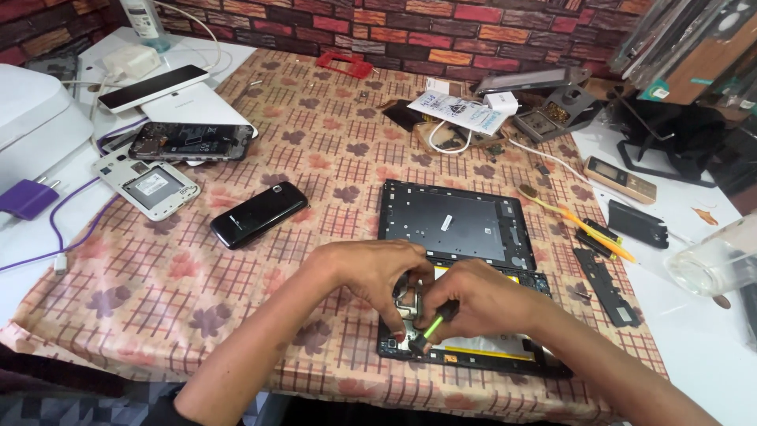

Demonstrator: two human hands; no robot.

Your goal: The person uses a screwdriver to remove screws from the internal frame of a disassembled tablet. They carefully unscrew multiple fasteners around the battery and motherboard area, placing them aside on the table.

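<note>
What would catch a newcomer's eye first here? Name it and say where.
Two hands meet low in the middle over an opened tablet: the right hand grips a green-handled screwdriver, the left hand steadies the parts beside it. Just behind lies the tablet's black frame, and to the left a glossy black phone on the patterned cloth.

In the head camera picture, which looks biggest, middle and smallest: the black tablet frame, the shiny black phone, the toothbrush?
1. Black tablet frame, clearly the largest.
2. Shiny black phone and toothbrush: similar length, the phone much wider, so the toothbrush looks smallest.
</note>
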